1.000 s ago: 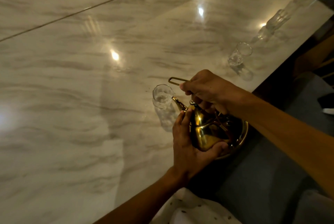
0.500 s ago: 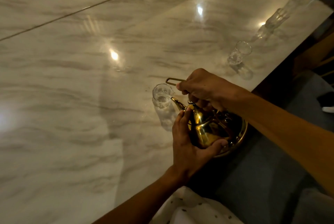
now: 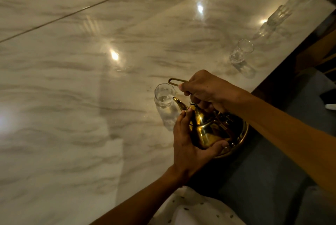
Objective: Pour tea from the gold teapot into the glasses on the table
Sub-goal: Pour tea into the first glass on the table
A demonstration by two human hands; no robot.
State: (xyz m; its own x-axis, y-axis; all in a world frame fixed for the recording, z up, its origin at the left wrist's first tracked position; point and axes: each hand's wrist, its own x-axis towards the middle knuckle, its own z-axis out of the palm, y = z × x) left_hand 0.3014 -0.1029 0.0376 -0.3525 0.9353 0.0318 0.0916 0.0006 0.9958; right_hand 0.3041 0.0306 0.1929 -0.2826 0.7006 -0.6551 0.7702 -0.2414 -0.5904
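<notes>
The gold teapot point(image 3: 205, 130) is tipped to the left, its spout right at the rim of a clear glass point(image 3: 164, 95) on the marble table point(image 3: 72, 97). My right hand point(image 3: 205, 88) grips the teapot's thin looped handle from above. My left hand point(image 3: 189, 144) cups the pot's belly from the near side, fingers along the spout's base. A second clear glass point(image 3: 241, 52) stands further right along the table's edge. Several more glasses point(image 3: 278, 15) line up toward the far right corner, dim and hard to separate.
The table's near edge runs diagonally from bottom centre to upper right. Beyond it lies a dark grey seat or floor point(image 3: 272, 179). A white speckled cloth point(image 3: 190, 208) shows at the bottom. Bright lamp reflections dot the marble.
The teapot has tilted a little more, bringing its spout closer to the near glass's rim. Both hands keep their hold.
</notes>
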